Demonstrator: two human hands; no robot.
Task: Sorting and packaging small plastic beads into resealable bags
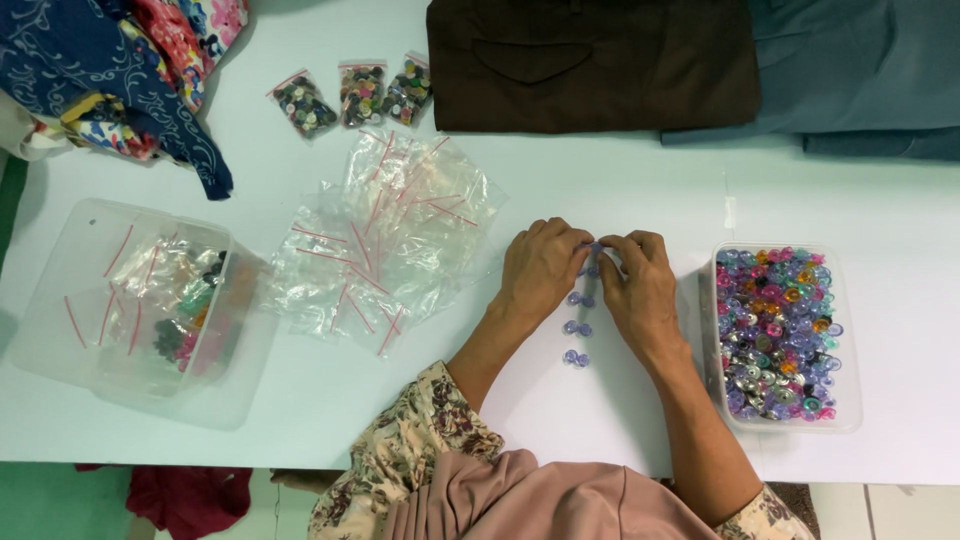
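Floral sleeves (400, 470) and a pink drape sit closest to the lens, and past them both hands meet on the white table (620, 190). Left hand (541, 268) and right hand (640, 280) are pinched together on a small bluish clear button (594, 247) at the top of a short column, so I'd say this is the lay-them-out-in-a-line step. Next move probably calls for a fresh piece from the tub and lining it up with the rest.

Counts: the button row (577, 328) shows three pairs below the hands, plus whatever's under the fingers, can't tell exactly how many there. One clear tub of mixed coloured buttons (782, 335) sits right of the hands. Three filled little bags (352, 95) lie at the far edge. A loose heap of empty zip bags (385, 240) is too overlapped to count. One bigger clear box (140, 310) with more bags stands on the left. Folded brown cloth (590, 60) and teal cloth (860, 70) lie at the top.
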